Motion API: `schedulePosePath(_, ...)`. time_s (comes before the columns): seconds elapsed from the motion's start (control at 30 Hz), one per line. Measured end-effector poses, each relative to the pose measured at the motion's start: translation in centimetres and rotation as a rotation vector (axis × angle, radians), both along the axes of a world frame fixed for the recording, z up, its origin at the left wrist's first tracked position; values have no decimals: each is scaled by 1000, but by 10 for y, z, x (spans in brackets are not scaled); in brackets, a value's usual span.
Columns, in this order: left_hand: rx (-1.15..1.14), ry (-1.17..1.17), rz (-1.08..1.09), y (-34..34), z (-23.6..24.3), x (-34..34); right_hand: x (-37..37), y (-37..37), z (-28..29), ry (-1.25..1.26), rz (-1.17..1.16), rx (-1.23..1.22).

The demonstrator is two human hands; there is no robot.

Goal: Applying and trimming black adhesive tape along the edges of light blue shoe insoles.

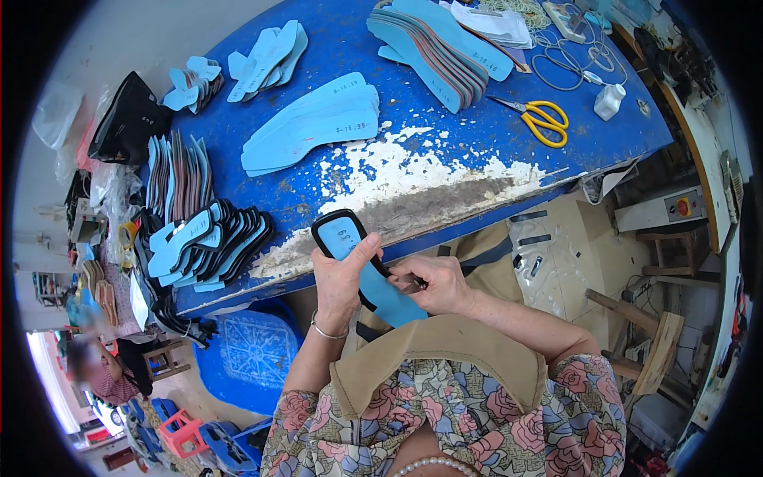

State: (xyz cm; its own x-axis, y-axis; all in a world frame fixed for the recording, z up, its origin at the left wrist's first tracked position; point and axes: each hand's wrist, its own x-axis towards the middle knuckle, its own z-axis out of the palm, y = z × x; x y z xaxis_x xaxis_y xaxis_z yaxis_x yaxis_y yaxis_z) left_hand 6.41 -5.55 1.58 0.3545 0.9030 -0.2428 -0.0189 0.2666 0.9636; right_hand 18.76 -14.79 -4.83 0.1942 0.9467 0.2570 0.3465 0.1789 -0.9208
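Observation:
In front of my body, at the table's near edge, my left hand (pixel 340 278) grips a long, curved light-blue insole-shaped piece (pixel 383 292) edged with a black strip. The thumb lies across its face, and the rounded end points away from me. My right hand (pixel 439 284) is closed beside the piece's right edge, pinching a small dark, shiny object (pixel 409 282) against the black edging; its kind is not clear. Several more black-edged blue pieces (pixel 208 242) lie fanned in a pile at the table's left corner.
The worn blue table (pixel 445 139) bears unedged blue pieces (pixel 314 123), a tall stack of them (pixel 445 52), yellow-handled scissors (pixel 544 123), a white cord (pixel 556 71) and a small white bottle (pixel 610 102). Below left stands a blue plastic bin (pixel 250 350); a wooden stand (pixel 648 342) is at right.

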Motion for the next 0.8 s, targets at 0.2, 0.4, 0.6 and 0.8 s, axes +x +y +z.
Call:
schedulePosePath(0.2, -109, -55, -11, -5, 0, -2, 8, -1, 3, -65, 81, 70)
schedulePosePath(0.4, -93, -162, -344, -18, -47, -22, -1, -9, -5, 320, 43, -240)
schedulePosePath(0.6, -188, -144, -165, -20, -37, -29, 32, -11, -8, 765, 166, -494)
schedulePosePath(0.8, -239, -146, 4, -20, -41, -26, 20, -23, -29, 791, 193, -592)
